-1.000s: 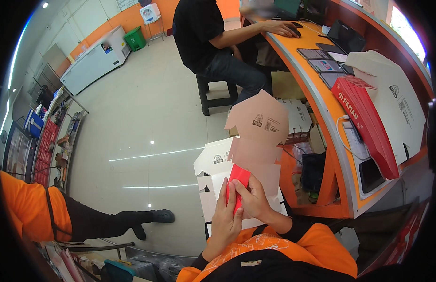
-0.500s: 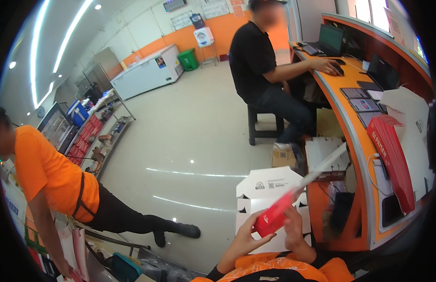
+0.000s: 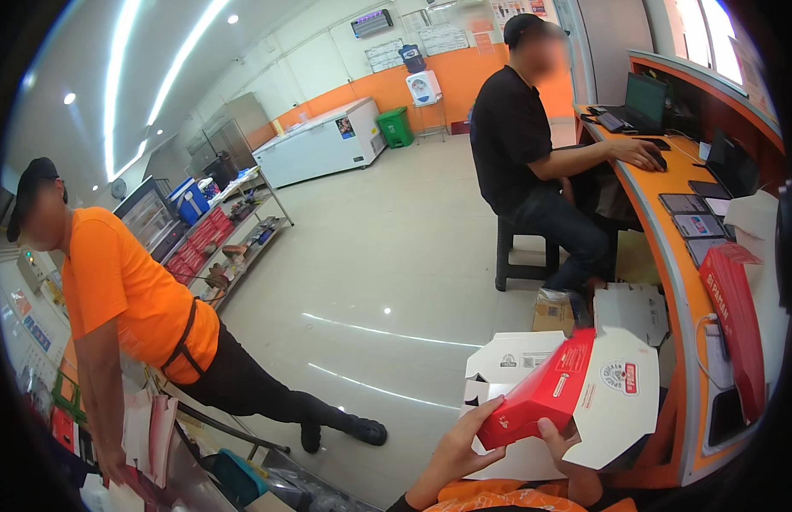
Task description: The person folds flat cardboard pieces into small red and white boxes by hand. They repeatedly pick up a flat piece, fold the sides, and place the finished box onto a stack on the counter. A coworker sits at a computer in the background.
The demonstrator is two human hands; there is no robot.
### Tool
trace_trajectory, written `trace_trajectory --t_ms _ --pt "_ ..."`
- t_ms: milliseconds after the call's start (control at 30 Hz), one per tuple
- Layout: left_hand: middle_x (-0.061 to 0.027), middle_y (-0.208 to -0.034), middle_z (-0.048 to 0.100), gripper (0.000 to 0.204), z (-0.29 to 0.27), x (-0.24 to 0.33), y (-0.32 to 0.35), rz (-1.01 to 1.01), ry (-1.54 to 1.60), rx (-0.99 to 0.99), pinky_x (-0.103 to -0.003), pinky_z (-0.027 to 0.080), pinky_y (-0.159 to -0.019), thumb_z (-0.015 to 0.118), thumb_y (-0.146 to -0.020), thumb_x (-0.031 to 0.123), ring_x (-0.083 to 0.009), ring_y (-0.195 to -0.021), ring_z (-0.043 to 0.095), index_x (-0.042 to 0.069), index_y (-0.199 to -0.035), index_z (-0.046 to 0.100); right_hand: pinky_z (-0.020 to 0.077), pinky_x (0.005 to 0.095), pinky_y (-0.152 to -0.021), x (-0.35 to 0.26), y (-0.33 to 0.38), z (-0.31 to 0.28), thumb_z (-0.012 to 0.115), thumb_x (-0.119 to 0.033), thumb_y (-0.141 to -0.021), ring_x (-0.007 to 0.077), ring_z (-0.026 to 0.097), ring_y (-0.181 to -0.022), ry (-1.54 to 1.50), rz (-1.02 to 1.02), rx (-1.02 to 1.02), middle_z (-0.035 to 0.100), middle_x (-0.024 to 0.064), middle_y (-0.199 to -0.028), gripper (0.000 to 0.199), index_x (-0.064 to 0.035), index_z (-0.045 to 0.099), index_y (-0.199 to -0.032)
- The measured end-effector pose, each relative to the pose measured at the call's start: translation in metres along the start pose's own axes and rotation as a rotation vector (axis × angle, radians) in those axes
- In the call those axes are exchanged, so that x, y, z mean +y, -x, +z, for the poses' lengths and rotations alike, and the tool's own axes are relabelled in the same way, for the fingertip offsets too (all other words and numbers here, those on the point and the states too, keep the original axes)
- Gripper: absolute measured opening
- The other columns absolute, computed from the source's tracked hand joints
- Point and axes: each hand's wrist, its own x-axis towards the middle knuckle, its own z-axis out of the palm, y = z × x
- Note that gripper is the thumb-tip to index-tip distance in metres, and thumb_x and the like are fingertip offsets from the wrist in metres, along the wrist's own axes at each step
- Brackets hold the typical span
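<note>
A partly folded red and white cardboard food box (image 3: 551,375) is between my hands, in front of my body at the lower right. Its wide white panel with cut corners spreads out to the right. My left hand (image 3: 457,448) grips the box's red near left end, thumb and fingers around the edge. At the near side my right hand (image 3: 567,454) holds it with the thumb up against the red wall; some of its fingers are hidden under the white panel. Another white cardboard box blank (image 3: 507,352) lies unfolded just beyond and beneath.
On my right runs an orange counter (image 3: 682,282) with phones (image 3: 699,225), a laptop (image 3: 648,104) and a folded red carton (image 3: 730,328). A person in black (image 3: 520,141) sits there, hand on a mouse. To the left, a person in orange (image 3: 140,294) leans over a work surface.
The box has turned from nearly edge-on, so its red side and broad white panel now show. Both hands still hold it. My view has shifted, moving the room rightward in the picture.
</note>
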Motion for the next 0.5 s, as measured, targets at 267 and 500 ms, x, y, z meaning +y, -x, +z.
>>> trace_trajectory --t_ms 267,500 --pt "-0.0150 -0.106 0.062 0.065 -0.005 -0.003 0.004 0.012 -0.055 0.084 -0.032 0.053 -0.076 0.076 -0.068 0.012 -0.0270 -0.089 0.064 0.007 -0.127 0.048 0.0481 0.0283 -0.080 -0.003 -0.005 0.003 0.067 -0.002 -0.082 0.0190 0.060 -0.090 0.487 -0.210 -0.034 0.058 0.0133 -0.102 0.043 0.0036 0.044 -0.117" --pt "-0.0145 -0.111 0.060 0.066 -0.007 -0.001 0.006 0.014 -0.100 0.070 -0.033 0.053 -0.077 0.075 -0.069 0.014 -0.0278 -0.092 0.063 0.007 -0.128 0.047 0.0484 0.0269 -0.071 0.014 -0.007 -0.002 0.072 -0.005 -0.078 0.0177 0.061 -0.078 0.521 -0.346 0.066 0.061 0.0108 -0.090 0.038 0.0036 0.050 -0.108"
